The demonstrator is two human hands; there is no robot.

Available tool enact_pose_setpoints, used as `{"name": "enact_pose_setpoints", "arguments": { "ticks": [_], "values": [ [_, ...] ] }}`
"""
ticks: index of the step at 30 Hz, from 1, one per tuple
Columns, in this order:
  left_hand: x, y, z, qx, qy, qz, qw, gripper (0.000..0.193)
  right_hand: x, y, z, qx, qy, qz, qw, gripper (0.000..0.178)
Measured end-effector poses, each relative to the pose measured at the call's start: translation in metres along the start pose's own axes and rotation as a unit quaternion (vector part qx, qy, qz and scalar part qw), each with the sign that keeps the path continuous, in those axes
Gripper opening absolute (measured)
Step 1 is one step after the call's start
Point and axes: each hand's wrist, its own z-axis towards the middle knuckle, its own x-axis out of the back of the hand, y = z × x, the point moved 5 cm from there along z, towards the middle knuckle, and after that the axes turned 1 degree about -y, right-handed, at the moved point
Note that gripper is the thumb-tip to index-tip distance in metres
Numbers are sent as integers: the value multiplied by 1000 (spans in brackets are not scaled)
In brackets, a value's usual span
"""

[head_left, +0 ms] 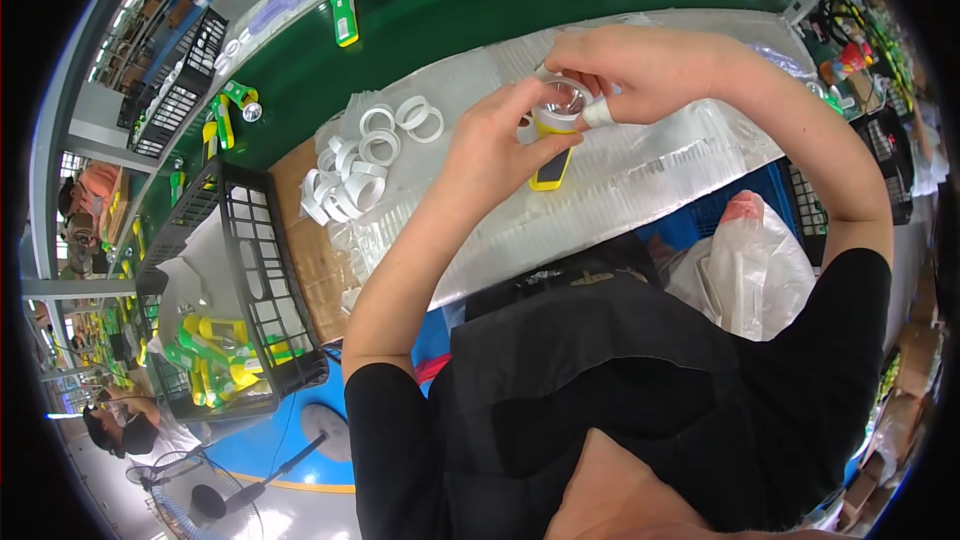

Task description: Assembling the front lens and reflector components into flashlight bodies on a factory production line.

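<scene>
Over the plastic-covered work surface [610, 176] I hold a flashlight [550, 170] with a yellow and dark body, its round clear lens end facing up. My left hand [505, 135] is closed round the head from the left, thumb below and fingers at the rim. From the far right side my right hand [640, 75] grips the same head, its fingertips at a white ring [560, 122] around the lens. Pale wraps cover some right fingertips. Left of my left hand lies a loose pile of white plastic rings [350, 175].
A green conveyor belt [440, 25] runs behind, carrying a green-yellow flashlight [344, 18] and several more at the far right. At the left stands a black crate [270, 270] with green-yellow flashlights inside. A white bag [750, 270] hangs at the right, near a blue crate [740, 205].
</scene>
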Motion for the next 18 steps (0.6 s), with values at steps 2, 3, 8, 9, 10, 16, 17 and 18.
{"name": "enact_pose_setpoints", "arguments": {
  "ticks": [2, 3, 8, 9, 10, 16, 17, 18],
  "values": [
    [-2, 0, 2, -11, 10, 8, 1000, 36, 0, -2, 2, -29, -9, -21, 999, 25],
    [-3, -1, 2, -11, 11, 6, 1000, 36, 0, -2, 3, -55, -16, -42, 997, 27],
    [0, -6, 7, 28, 5, 32, 999, 36, 1, 5, 0, -213, 37, -125, 968, 40],
    [0, -6, 8, 27, 5, 32, 999, 36, 5, 5, -1, -233, 44, -143, 961, 43],
    [0, -4, 8, 10, 6, 17, 1000, 36, -2, 18, 0, -232, 45, -144, 961, 43],
    [-5, -8, 2, -56, 20, -3, 998, 50, -10, 10, -8, 34, 170, 22, 985, 46],
    [-7, -10, 1, -80, 18, -42, 996, 62, -13, 10, -11, 17, 170, 15, 985, 45],
    [-5, -6, 2, -89, 20, -38, 995, 62, -14, 8, -14, 0, 172, 9, 985, 45]
  ]
}}
